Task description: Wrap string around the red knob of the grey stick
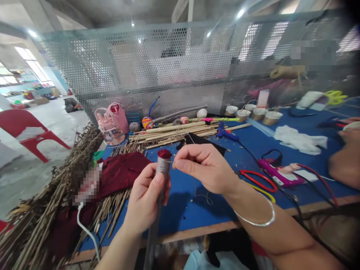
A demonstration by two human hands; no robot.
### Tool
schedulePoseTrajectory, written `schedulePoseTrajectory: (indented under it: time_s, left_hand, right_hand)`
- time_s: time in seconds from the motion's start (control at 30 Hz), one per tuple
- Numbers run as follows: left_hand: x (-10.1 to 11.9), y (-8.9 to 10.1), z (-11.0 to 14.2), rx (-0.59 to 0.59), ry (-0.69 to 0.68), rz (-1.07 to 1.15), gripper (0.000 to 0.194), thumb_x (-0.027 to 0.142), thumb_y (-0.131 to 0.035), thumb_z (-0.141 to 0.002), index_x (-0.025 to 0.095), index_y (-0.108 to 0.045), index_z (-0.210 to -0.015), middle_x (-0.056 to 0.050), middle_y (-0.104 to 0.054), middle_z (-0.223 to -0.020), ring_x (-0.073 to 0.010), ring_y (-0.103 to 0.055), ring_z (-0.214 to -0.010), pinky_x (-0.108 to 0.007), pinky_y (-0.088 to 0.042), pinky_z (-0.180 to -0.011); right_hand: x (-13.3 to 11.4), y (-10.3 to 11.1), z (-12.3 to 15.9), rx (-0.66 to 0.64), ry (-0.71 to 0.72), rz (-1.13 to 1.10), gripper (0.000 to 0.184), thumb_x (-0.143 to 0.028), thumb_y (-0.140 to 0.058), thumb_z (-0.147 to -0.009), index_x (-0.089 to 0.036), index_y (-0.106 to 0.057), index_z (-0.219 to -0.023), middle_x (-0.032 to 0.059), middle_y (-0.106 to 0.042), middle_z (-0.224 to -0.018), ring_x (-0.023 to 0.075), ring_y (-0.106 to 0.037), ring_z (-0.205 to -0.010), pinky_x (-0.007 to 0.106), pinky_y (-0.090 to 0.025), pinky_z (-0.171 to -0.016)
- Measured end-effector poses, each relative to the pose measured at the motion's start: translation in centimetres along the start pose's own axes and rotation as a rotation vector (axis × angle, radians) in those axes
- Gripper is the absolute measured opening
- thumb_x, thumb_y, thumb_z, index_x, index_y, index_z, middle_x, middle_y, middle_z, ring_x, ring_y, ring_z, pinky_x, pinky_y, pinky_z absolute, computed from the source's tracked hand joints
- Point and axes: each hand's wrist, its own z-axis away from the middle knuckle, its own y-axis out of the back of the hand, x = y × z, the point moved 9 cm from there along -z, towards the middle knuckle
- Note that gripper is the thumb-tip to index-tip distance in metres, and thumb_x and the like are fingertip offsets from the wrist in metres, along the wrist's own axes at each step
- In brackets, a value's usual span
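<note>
My left hand is wrapped round a grey stick or tube, held upright and tilted slightly. Dark red cloth bunches out of its top end. Thin thread is wound round the grey part just below the cloth. My right hand, thumb and forefinger pinched together, grips the thread close beside the stick's top. The thread runs short and straight between stick and fingertips. Some loose thread lies on the blue table below. The lower end of the stick hangs down past the table's front edge.
On the blue table lie wooden sticks, a blue glue gun, red-handled scissors and white gloves. Dry stalks and dark red fabric fill the left. Another person's hand is at right.
</note>
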Motion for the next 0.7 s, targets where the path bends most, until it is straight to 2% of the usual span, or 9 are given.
schedulePoseTrajectory:
  time_s: [0.33,0.6,0.7]
  left_hand:
    - [-0.8,-0.3,-0.4,-0.009,0.001,0.062,0.025,0.042,-0.058,-0.084,0.017,-0.055,-0.084,0.002,-0.054,-0.063,-0.0062,-0.047,-0.047,-0.015,-0.039,-0.039]
    - [-1.2,-0.9,-0.4,-0.038,-0.005,0.085,0.026,0.041,-0.058,-0.084,0.016,-0.057,-0.089,0.002,-0.055,-0.061,-0.0054,-0.046,-0.045,-0.014,-0.037,-0.037]
    - [-1.2,-1.0,-0.5,-0.039,-0.006,0.101,0.026,0.041,-0.059,-0.084,0.015,-0.057,-0.089,0.002,-0.055,-0.061,-0.0051,-0.046,-0.044,-0.013,-0.036,-0.036]
  right_hand:
    - [0.5,-0.5,0.9,-0.056,0.046,0.056,0.016,-0.022,-0.059,-0.083,-0.014,-0.064,-0.070,-0.0017,-0.059,-0.060,0.0068,-0.048,-0.051,0.020,-0.037,-0.049]
    - [-0.2,1.2,0.9,0.027,0.103,0.081,0.014,-0.021,-0.060,-0.082,-0.013,-0.063,-0.071,-0.0036,-0.052,-0.057,0.0053,-0.041,-0.051,0.020,-0.033,-0.048]
    - [0.3,1.2,0.4,0.014,0.092,0.039,0.014,-0.022,-0.061,-0.081,-0.013,-0.062,-0.071,-0.0039,-0.050,-0.058,0.0053,-0.040,-0.051,0.020,-0.033,-0.049]
